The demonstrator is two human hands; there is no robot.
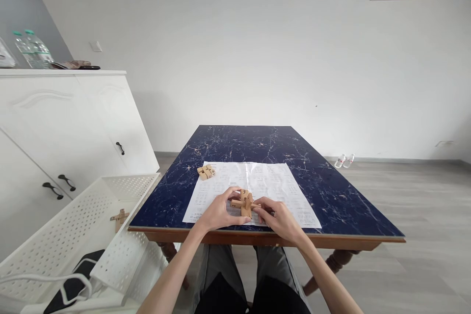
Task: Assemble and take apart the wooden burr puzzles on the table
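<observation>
A wooden burr puzzle (pixel 246 202) of interlocking bars, with dark marks on some ends, is held between my hands just above the table's near edge. My left hand (pixel 222 210) grips it from the left, fingers behind and thumb along its front. On the right side, the fingertips of my right hand (pixel 274 213) pinch a bar that sticks out of the puzzle. Beneath both hands lies a printed paper sheet (pixel 294 201) with rows of small diagrams, too fine to read. Another wooden block puzzle (pixel 206 172) rests on the sheet's far left corner.
The dark blue marbled table (pixel 243 142) carries the sheet. At its left stands a white perforated basket (pixel 73 211) holding a wooden piece (pixel 120 218) and a white cable. A white cabinet (pixel 66 117) with plastic bottles (pixel 35 49) on top is further left. Bottles (pixel 345 161) stand on the floor.
</observation>
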